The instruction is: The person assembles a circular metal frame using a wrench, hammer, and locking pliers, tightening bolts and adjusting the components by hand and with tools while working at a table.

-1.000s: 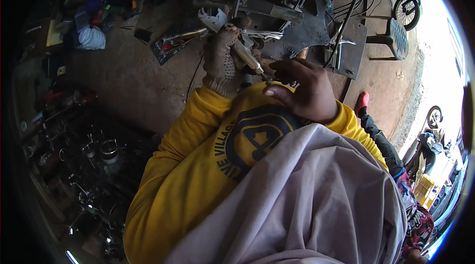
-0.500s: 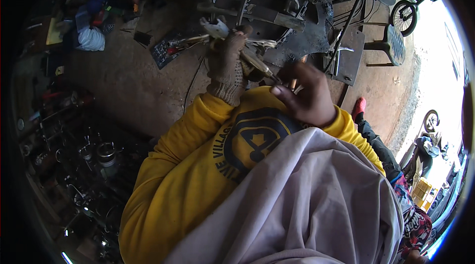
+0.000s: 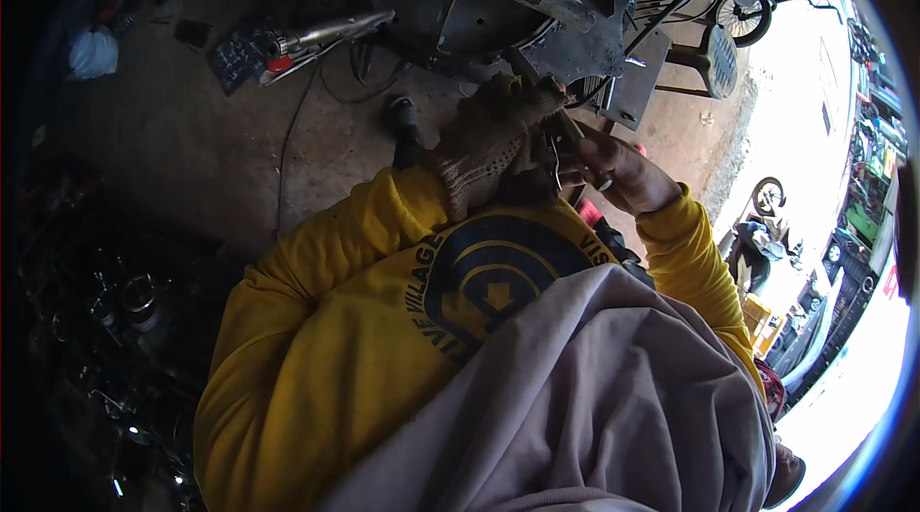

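My left hand (image 3: 494, 133), in a brown knitted glove, is closed around the upper part of a slim metal rod (image 3: 570, 128) in front of my chest. The rod slants from beside the dark metalwork down to the right. At its lower end, the bare fingers of my right hand (image 3: 623, 172) are closed around it. A thin curved metal piece (image 3: 556, 162) shows between the two hands; its kind cannot be made out. The gloved palm and its fingers are partly in shadow.
A dark round metal plate with a welded-looking frame (image 3: 470, 9) stands ahead. To its left a long metal tool with a red part (image 3: 331, 33) lies near a dark panel (image 3: 244, 52). A cable (image 3: 287, 157) crosses the floor. A stool (image 3: 719, 61) stands at right.
The pale metal piece in my gloved hand no longer shows there. Both hands have moved rightward, closer together on the rod. The view has shifted, and a foot now shows behind my left forearm.
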{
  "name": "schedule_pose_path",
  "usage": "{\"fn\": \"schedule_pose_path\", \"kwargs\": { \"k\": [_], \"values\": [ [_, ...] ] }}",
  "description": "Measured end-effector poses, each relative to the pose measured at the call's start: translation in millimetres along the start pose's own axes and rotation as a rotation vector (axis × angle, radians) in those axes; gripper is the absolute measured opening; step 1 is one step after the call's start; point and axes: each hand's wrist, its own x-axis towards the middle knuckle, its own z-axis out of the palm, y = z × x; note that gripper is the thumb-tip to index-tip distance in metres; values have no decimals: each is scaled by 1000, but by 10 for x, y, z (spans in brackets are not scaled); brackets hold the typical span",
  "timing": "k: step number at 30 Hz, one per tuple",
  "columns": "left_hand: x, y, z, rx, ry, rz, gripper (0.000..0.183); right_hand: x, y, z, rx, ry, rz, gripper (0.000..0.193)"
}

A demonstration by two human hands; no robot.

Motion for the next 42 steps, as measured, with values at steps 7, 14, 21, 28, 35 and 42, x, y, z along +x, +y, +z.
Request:
{"fn": "schedule_pose_path", "kwargs": {
  "k": [7,14,21,28,35,42],
  "values": [
    [49,-43,-248,-30,-140,143,34,86,507,-142,376,-112,-337,41],
    [-183,154,-116,-84,-148,32,38,37,331,-83,169,-166,-426,61],
    [-67,176,-195,423,-150,138,39,58,296,40,74,-46,-534,60],
    [65,168,-186,307,-199,98,36,36,128,-36,-248,25,-472,51],
    [182,115,-102,-166,-209,-156,41,-17,-287,64,304,85,121,40],
    [66,220,-71,-78,-94,-130,40,8,-451,47,42,-98,38,36]
  ]
}}
